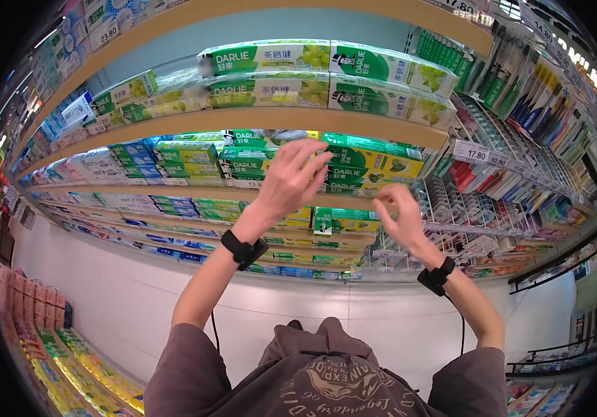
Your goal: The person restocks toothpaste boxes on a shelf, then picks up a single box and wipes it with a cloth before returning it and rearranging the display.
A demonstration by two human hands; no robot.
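Observation:
My left hand [293, 176] reaches over the front of the middle shelf with its fingers spread, nothing between them. Its fingertips overlap the left end of a stack of green and yellow Darlie toothpaste boxes [375, 161]. My right hand [401, 217], fingers loosely curved and apart, hovers just below the right end of that stack and holds nothing. Left of my left hand stand more green Darlie boxes [245, 157], partly hidden by it. Under both hands, a lower shelf carries a green and yellow toothpaste box [345, 221]. A black band sits on each wrist.
Overhead, a wooden shelf edge [312, 117] carries two layers of Darlie boxes [263, 59]. Toothbrush packs [503, 83] hang at the right beside a price tag [476, 152]. Pale floor tiles [138, 278] lie below, and yellow packs [97, 354] fill a display at lower left.

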